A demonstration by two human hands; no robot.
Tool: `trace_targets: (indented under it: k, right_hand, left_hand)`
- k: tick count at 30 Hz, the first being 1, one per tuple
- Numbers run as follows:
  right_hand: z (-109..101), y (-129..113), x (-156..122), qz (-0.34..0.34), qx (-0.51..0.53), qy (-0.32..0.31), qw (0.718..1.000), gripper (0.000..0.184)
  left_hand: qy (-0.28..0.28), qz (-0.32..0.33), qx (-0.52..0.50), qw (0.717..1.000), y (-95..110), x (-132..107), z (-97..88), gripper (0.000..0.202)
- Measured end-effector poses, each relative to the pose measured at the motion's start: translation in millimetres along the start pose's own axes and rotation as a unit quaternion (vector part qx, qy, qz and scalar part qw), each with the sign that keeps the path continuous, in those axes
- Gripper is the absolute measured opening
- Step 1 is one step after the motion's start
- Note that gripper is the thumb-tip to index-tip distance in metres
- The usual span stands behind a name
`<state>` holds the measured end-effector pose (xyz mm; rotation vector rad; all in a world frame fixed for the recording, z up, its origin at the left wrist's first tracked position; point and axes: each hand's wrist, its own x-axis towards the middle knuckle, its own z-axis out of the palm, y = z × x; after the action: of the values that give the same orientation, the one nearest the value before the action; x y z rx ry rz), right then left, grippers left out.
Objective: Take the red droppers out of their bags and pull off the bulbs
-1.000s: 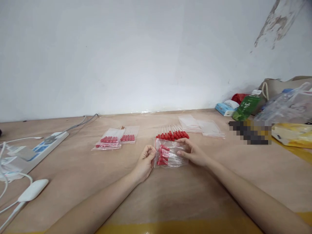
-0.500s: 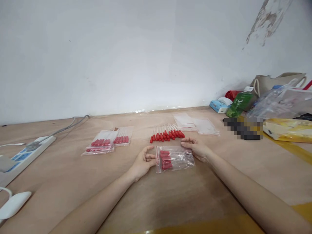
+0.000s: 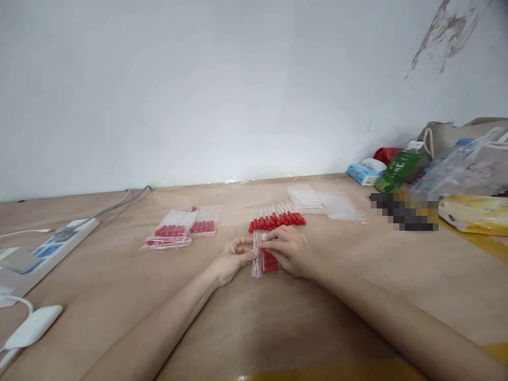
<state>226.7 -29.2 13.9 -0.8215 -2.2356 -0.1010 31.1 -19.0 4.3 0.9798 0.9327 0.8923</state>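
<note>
1. Left: I have 2 groups of filled bags (image 3: 170, 230) on the table (image 3: 222, 323), well apart from the hands. Their red heads point toward the near side, sticks toward the wall (image 3: 198, 106).

2. Left hand (image 3: 232, 260): half closed, thumb and bent fingers holding the left edge of the clear bag (image 3: 257, 264). I judge the step to be work along its zip strip (image 3: 254, 271). This hand should anchor: hold the edge flat and taut, since thin film is likely to pucker.

3. Clear bag: on the table between the 2 hands. Its long axis runs left to right, strip end pointing left. The red heads (image 3: 270, 268) inside also point left and lie just beside the strip; their shafts are hidden under the right hand. Hold the heads clear of the strip, or 1 may catch in it.

4. Loose sticks (image 3: 278, 220): in a row beyond the bag, heads toward the person, long axes running away, roughly crosswise to the bag's.

5. Right hand (image 3: 291, 253): fingers bent over the bag, tips near the strip. I cannot tell whether they pinch film or only press. Recommended: even fingertip pressure, worked from 1 end of the strip to the other.

6. Right: 2 stacks of flat bags (image 3: 342, 207), near the loose sticks.
</note>
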Motion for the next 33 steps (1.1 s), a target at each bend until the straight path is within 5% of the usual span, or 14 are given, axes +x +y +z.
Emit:
trace_targets:
  k: [8,18,23,25,26,30,33]
  right_hand:
    - [7.9,7.8,27.2,-0.146,-0.099,-0.072,0.982,0.026]
    - [15.4,8.0,19.2,-0.168,-0.092,0.064,0.979,0.020]
    - [14.7,9.6,10.2,-0.169,-0.108,0.053,0.978,0.012]
    - [15.6,10.3,6.9,-0.163,-0.108,0.056,0.979,0.012]
    - [16.2,10.4,5.8,-0.159,-0.105,0.063,0.980,0.012]
    - [16.6,9.1,5.7,-0.145,-0.091,0.084,0.982,0.012]
    - [16.7,7.1,7.7,-0.140,-0.077,0.075,0.984,0.013]
  left_hand:
    - [-0.018,0.007,-0.008,1.000,-1.1,1.3,-1.8,0.053]
    - [-0.042,0.027,0.012,0.999,0.8,-0.8,-3.3,0.048]
    - [-0.029,0.093,0.112,0.989,-4.9,-1.4,-4.6,0.040]
    - [-0.027,0.202,0.255,0.945,-5.1,-4.2,-8.1,0.027]
    - [-0.035,0.268,0.338,0.901,-4.0,-5.9,-10.6,0.023]
    - [-0.059,0.518,0.561,0.643,5.1,-9.3,-20.7,0.027]
    - [0.001,0.636,0.588,0.499,10.2,-6.7,-22.0,0.024]
